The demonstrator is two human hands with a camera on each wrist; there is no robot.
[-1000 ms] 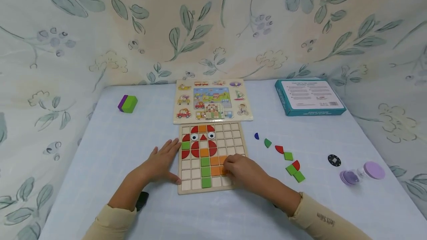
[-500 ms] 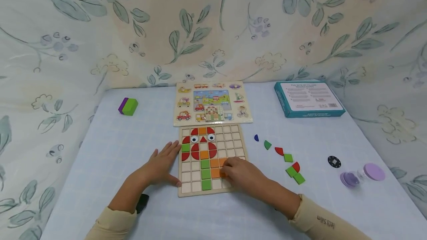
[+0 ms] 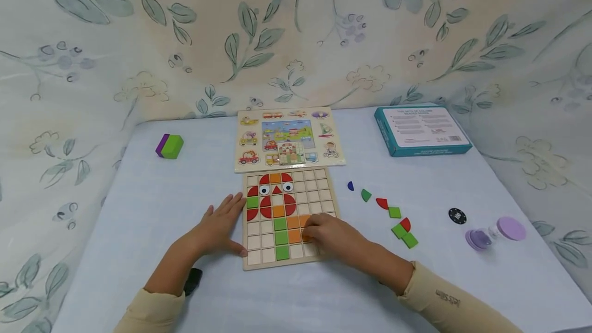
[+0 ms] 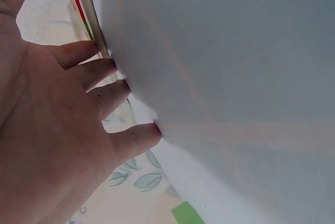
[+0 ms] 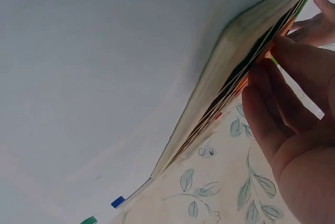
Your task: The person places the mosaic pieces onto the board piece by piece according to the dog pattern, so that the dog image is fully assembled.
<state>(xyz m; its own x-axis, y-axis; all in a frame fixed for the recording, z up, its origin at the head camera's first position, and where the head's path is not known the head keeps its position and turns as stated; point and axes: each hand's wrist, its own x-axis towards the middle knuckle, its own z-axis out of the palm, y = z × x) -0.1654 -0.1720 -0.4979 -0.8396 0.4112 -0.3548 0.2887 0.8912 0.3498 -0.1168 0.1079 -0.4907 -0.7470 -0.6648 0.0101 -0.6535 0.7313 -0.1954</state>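
Observation:
A wooden grid board (image 3: pixel 254 243) lies on the table, with red pieces, round eye pieces (image 3: pixel 264 189), green square tiles (image 3: pixel 281 238) and orange square tiles (image 3: pixel 293 222) set in its cells. My left hand (image 3: pixel 215 233) lies flat with spread fingers along the board's left edge, thumb and fingertips touching it. In the left wrist view the straight fingers of that hand (image 4: pixel 63 103) meet the board's side. My right hand (image 3: pixel 335 238) pinches an orange tile (image 3: pixel 305 235) at a lower cell, its fingertips partly hiding it. Bent fingers of the right hand (image 5: pixel 293 114) show in the right wrist view.
Behind the board lies a picture puzzle (image 3: pixel 333 135) with a small pattern card (image 3: pixel 291 153) on it. Loose green tiles (image 3: pixel 394 212) and red pieces (image 3: pixel 382 203) lie to the right. A teal box (image 3: pixel 423 127), black disc (image 3: pixel 457 216), purple object (image 3: pixel 481 239) and green-purple block (image 3: pixel 171 146) stand around.
The head view has shifted slightly, moving the whole scene a little left and up. My right hand stays at the same cell, and my left hand keeps its place along the edge.

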